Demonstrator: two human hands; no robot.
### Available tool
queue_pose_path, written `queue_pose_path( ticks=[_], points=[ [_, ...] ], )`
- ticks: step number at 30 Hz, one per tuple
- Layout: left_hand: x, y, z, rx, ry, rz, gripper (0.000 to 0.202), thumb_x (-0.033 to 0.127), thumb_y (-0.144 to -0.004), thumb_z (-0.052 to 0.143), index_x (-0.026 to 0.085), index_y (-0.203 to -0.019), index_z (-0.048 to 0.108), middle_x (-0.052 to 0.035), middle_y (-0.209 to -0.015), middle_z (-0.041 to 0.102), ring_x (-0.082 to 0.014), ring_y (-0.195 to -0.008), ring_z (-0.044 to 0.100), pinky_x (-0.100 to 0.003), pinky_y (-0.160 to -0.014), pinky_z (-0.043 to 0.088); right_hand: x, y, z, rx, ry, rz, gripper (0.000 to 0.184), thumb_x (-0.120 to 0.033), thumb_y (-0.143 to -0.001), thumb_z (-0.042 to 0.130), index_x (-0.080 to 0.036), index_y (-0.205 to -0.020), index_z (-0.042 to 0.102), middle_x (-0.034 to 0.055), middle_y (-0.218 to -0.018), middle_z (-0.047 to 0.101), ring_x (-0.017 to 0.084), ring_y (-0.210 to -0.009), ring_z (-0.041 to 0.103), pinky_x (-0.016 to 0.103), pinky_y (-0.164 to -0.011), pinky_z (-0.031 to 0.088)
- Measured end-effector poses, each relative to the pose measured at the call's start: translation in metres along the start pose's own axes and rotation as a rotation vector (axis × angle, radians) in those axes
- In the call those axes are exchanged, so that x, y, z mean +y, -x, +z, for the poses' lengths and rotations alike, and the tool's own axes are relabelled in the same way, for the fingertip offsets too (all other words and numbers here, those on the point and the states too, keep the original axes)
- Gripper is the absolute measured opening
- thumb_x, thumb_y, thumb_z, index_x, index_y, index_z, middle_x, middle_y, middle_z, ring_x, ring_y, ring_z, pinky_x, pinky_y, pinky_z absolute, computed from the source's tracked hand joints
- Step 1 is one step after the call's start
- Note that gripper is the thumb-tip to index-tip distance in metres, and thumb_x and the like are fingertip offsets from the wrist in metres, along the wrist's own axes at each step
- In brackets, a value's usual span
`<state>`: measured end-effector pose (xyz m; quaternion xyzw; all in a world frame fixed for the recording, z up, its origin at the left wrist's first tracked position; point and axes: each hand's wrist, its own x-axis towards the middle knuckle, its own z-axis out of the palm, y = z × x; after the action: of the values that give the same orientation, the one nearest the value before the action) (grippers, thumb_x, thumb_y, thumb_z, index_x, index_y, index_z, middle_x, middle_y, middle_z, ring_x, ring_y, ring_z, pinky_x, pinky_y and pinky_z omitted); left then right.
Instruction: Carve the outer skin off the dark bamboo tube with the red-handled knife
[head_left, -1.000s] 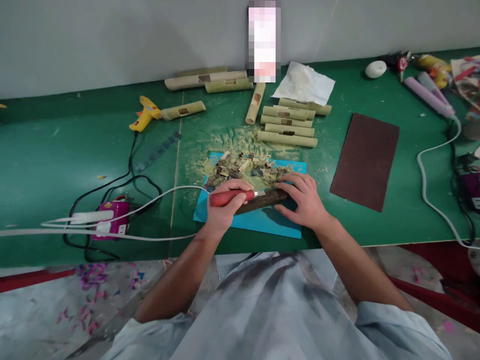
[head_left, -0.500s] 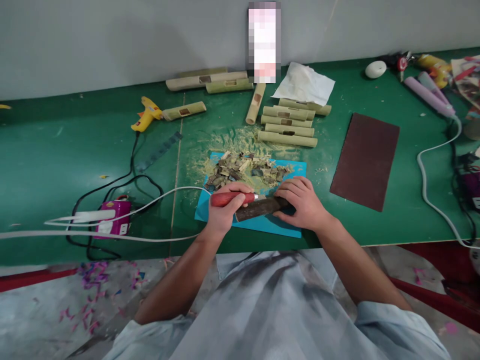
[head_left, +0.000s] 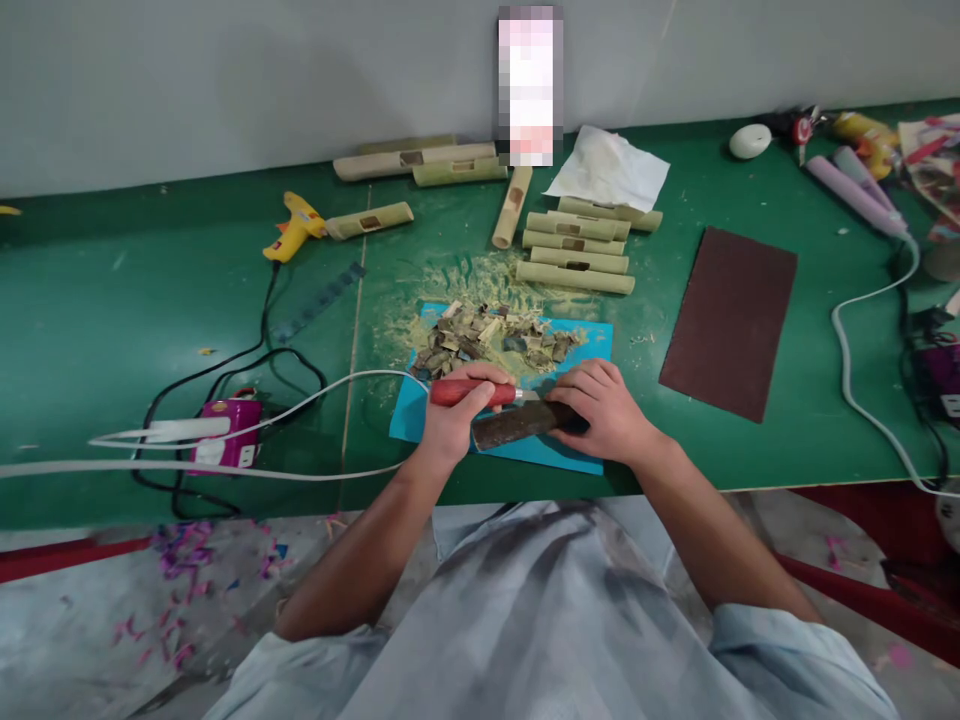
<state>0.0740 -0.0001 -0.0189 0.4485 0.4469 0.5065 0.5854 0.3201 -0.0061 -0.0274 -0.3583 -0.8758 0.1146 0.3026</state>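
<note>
We'd tag this as carving — left hand (head_left: 452, 425) closed round the red-handled blade tool (head_left: 454, 392), right hand (head_left: 602, 410) clasping the dark bamboo piece (head_left: 514, 424) at five o'clock on the blue sheet (head_left: 407, 412) — next stroke probably needing steady bracing.

Your left hand (head_left: 451, 428) was clenched, thumb pointing forward; your right hand (head_left: 600, 410) curled its fingers inward. Your left forearm (head_left: 367, 545) and right forearm (head_left: 720, 525) slanted together.
</note>
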Motion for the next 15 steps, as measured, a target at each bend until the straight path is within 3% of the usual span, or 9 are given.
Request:
queue_pose_path(
  ticks=[11, 15],
  points=[
    [0.0012, -0.0048, 0.0041, 0.021, 0.008, -0.023, 0.027, 0.045, -0.080, 0.080, 0.019, -0.084, 0.079, -0.0054, -0.088, 0.076, -0.0166, -0.074, 0.070, -0.023, -0.057, 0.055, -0.0003, -0.0008, 0.0005, -0.020, -0.012, 0.047, 0.030, -0.038, -0.091, 0.072, -0.020, -0.115, 0.066, 0.0091, -0.108, 0.074, 0.028, -0.105, 0.064, 0.045, -0.097, 0.043],
    [0.0019, -0.0051, 0.0039, 0.053, 0.003, -0.032, 0.026, 0.045, -0.080, 0.080, 0.019, -0.083, 0.079, -0.0051, -0.088, 0.076, -0.0158, -0.073, 0.069, -0.023, -0.058, 0.054, -0.0013, -0.0013, -0.0016, -0.060, -0.001, 0.081, 0.039, -0.041, -0.091, 0.072, -0.020, -0.123, 0.064, 0.0106, -0.114, 0.074, 0.029, -0.110, 0.064, 0.047, -0.102, 0.042]
  ],
)
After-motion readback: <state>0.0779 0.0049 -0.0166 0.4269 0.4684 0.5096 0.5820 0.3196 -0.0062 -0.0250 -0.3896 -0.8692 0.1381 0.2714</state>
